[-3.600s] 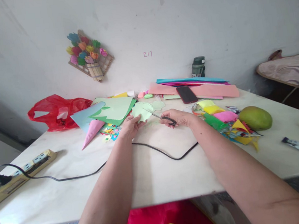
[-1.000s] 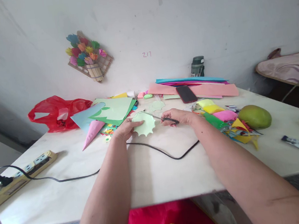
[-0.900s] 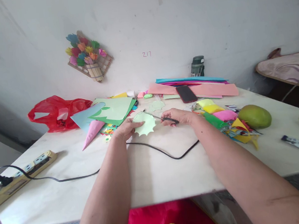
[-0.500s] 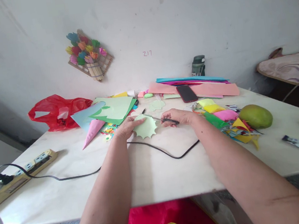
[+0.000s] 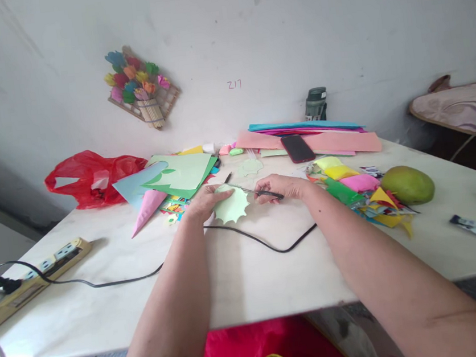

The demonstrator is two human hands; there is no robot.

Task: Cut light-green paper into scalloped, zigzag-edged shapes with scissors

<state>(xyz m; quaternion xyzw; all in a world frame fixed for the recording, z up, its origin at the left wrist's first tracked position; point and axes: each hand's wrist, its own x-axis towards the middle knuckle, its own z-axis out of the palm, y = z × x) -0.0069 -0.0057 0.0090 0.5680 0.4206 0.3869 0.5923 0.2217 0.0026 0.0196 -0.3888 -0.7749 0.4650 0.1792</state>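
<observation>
A pale green paper disc [image 5: 231, 207] with a scalloped, pointed edge is pinched in my left hand [image 5: 208, 200], the thumb lying on top of it. My right hand [image 5: 276, 188] is closed around the dark handles of a pair of scissors [image 5: 270, 193]. The scissor blades point left and lie at the disc's upper right edge. Just behind them another pale green scalloped paper piece [image 5: 249, 167] rests on the table. A black cable runs across the table in front of the disc.
Green paper sheets [image 5: 181, 173], a pink paper cone [image 5: 147, 210] and a red plastic bag [image 5: 96, 177] are at the left, with a power strip [image 5: 54, 268] nearer. A phone [image 5: 297, 149] lies on coloured paper behind. Clay packets [image 5: 359, 183] and mangoes [image 5: 408, 185] are at the right.
The paper disc has turned and shifted slightly in my left hand. My right hand and the scissors have moved a little to the left.
</observation>
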